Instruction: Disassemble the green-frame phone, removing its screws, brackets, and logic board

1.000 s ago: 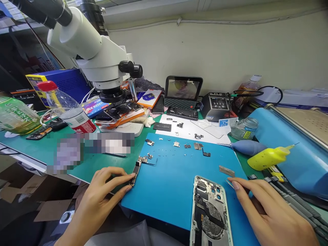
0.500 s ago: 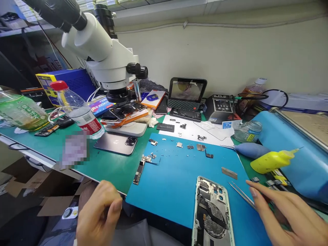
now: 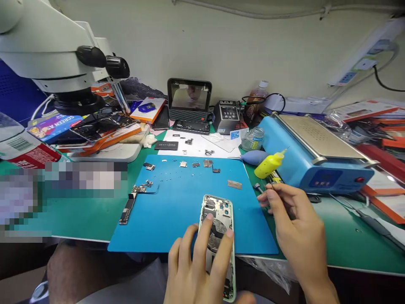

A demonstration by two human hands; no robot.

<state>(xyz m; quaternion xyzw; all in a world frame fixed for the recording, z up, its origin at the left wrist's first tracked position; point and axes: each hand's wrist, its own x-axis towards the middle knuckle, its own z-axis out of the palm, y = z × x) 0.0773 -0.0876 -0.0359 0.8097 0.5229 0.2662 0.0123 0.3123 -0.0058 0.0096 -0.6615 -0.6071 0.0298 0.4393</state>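
A phone housing (image 3: 234,257) with a pale green rim and bared inner parts lies at the front of the blue mat (image 3: 180,215), its lower end beyond the mat's edge. My left hand (image 3: 199,266) lies across the housing, fingertips on its inside and right rim, thumb low on the right. To the right of the mat, my right hand (image 3: 294,215) pinches a thin dark thing that I cannot make out. Small tools (image 3: 257,186) lie beside those fingertips. A long logic board (image 3: 127,211) rests on the mat's left side. Shields and tiny parts (image 3: 183,164) are spread along its back.
A yellow needle bottle (image 3: 265,167), a blue air blower (image 3: 254,157) and a blue heating plate (image 3: 322,173) stand at the right. White paper behind the mat carries a battery (image 3: 166,145) and small parts. A microscope (image 3: 60,63) rises at the left.
My left hand has come from beside the table onto the phone housing. My right hand has left the mat's right side, and the tweezers no longer show on the mat. The view has turned right.
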